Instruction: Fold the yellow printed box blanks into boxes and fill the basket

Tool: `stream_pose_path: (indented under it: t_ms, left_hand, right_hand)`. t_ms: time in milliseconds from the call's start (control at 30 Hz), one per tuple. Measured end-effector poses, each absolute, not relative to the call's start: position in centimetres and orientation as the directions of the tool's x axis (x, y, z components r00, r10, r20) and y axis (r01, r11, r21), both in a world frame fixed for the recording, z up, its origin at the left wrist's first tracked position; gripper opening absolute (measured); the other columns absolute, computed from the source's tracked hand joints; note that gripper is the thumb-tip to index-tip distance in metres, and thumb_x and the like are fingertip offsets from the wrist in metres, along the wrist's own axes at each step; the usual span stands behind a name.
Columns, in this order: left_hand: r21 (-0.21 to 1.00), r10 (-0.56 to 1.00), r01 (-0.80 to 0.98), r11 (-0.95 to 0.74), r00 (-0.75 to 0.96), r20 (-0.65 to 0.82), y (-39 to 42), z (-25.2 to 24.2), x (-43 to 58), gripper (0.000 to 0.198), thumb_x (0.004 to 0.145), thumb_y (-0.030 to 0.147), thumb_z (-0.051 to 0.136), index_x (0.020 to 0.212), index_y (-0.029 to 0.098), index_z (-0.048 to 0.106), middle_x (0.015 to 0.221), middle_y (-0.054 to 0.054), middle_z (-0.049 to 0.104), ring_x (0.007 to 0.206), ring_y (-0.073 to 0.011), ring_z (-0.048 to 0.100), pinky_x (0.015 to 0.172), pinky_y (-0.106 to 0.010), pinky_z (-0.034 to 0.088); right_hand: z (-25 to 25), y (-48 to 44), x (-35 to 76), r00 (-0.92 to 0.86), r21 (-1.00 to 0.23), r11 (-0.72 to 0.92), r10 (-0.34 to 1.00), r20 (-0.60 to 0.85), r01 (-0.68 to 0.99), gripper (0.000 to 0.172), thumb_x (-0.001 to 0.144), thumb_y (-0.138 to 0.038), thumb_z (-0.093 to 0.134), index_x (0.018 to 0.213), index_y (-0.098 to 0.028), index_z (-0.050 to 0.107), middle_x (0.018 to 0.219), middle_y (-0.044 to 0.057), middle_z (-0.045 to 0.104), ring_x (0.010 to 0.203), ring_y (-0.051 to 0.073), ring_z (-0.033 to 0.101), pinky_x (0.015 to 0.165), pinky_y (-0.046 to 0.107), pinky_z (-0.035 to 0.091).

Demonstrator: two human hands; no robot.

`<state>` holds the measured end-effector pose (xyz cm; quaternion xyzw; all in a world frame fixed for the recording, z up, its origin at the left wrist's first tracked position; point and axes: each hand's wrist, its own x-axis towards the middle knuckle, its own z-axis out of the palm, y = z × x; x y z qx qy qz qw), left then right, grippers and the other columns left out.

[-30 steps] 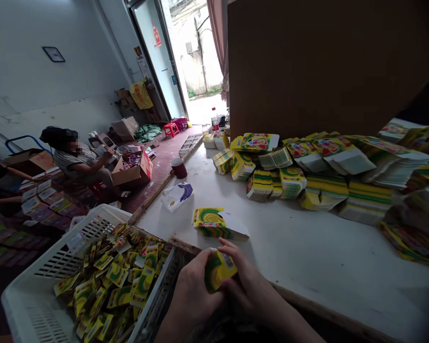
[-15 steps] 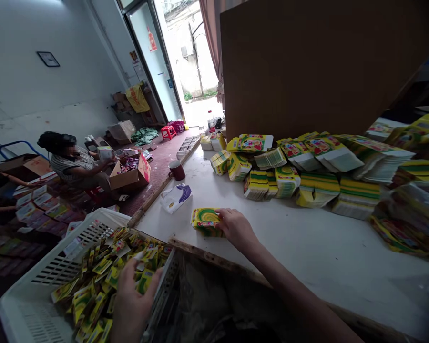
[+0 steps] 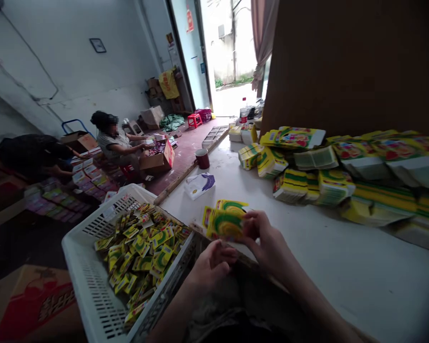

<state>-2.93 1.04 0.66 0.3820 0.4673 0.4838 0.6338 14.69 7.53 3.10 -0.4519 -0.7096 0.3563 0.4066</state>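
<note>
My right hand [image 3: 268, 240] grips a flat yellow-and-green printed carton [image 3: 221, 223] by its right end, lifted at the table's front edge. Behind it, a stack of the same cartons [image 3: 232, 204] lies on the white table [image 3: 307, 247]. Just below the held carton is my left hand [image 3: 214, 264], its fingers loosely bent and apart, with nothing visible in them. To its left stands a white plastic crate [image 3: 87, 274] with many small yellow-and-green packs [image 3: 153, 245] heaped inside.
Bundles of yellow cartons [image 3: 307, 183] line the table's back right before a large brown board [image 3: 350, 66]. A tissue pack [image 3: 199, 185] and a dark red mug [image 3: 202, 159] stand at the left edge. Two people sit by boxes beyond; a cardboard box [image 3: 35, 305] is lower left.
My right hand has picked a carton off the stack and moved it toward me. My left hand has come from over the crate to beside the right. The view has turned left.
</note>
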Motion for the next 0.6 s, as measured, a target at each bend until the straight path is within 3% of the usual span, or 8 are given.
stream_pose_path:
  t_ms: [67,167,233,300,467,600]
  left_hand:
    - [0.920,0.977,-0.349,0.181,-0.042,-0.208,1.3,0.2,-2.0,0.054,0.077,0.058,0.068,0.107,0.013,0.070,0.111,-0.016,0.072,0.100,-0.0303,0.068,0.089,-0.042,0.053]
    - [0.985,0.971,-0.170,-0.017,-0.238,-0.025,1.3,-0.2,-1.1,0.039,0.088,0.049,0.059,0.107,0.017,0.072,0.115,-0.012,0.071,0.117,-0.0281,0.060,0.108,-0.042,0.041]
    - [0.995,0.968,-0.044,-0.094,-0.238,0.081,1.1,-0.3,-0.9,0.036,0.090,0.045,0.057,0.110,0.019,0.072,0.118,-0.011,0.070,0.126,-0.0274,0.053,0.114,-0.041,0.034]
    - [0.992,0.969,-0.040,-0.119,-0.221,0.107,0.8,-0.3,-0.8,0.039,0.092,0.046,0.053,0.114,0.019,0.070,0.123,-0.012,0.067,0.130,-0.0277,0.050,0.115,-0.040,0.032]
    - [0.951,0.967,-0.297,-0.083,-0.256,0.004,0.7,0.0,-0.3,0.036,0.090,0.046,0.056,0.109,0.019,0.071,0.122,-0.010,0.067,0.122,-0.0271,0.056,0.111,-0.040,0.037]
    - [0.846,0.953,-0.533,-0.025,-0.269,-0.141,0.9,0.6,0.1,0.036,0.083,0.046,0.067,0.103,0.016,0.071,0.108,-0.010,0.071,0.112,-0.0277,0.062,0.103,-0.041,0.045]
  right_hand:
    - [2.4,5.8,14.1,-0.384,-0.938,0.267,0.908,0.167,0.222,0.031,0.079,-0.013,0.059,0.104,-0.024,0.045,0.079,-0.002,0.060,0.067,0.015,0.058,0.063,0.027,0.048]
    - [1.0,3.7,13.0,-0.388,-0.998,0.056,0.921,0.037,0.039,0.025,0.080,-0.020,0.063,0.099,-0.023,0.046,0.078,-0.002,0.058,0.068,0.016,0.058,0.062,0.028,0.048]
    - [0.2,2.9,12.4,-0.407,-0.993,-0.072,0.913,-0.026,-0.098,0.030,0.080,-0.025,0.065,0.102,-0.023,0.045,0.083,0.000,0.060,0.074,0.017,0.059,0.066,0.029,0.049]
    - [-0.3,2.5,12.0,-0.437,-0.970,-0.141,0.899,-0.041,-0.198,0.036,0.080,-0.028,0.069,0.105,-0.024,0.044,0.089,0.001,0.062,0.079,0.017,0.060,0.070,0.029,0.049]
    - [-0.3,1.9,11.6,-0.393,-0.962,-0.130,0.919,-0.026,-0.241,0.039,0.081,-0.035,0.072,0.105,-0.025,0.044,0.073,-0.004,0.059,0.067,0.014,0.055,0.062,0.026,0.044]
    - [0.1,1.1,11.3,-0.455,-0.921,-0.195,0.890,-0.021,-0.339,0.055,0.078,-0.042,0.074,0.118,-0.025,0.041,0.085,0.001,0.065,0.077,0.017,0.060,0.069,0.029,0.046]
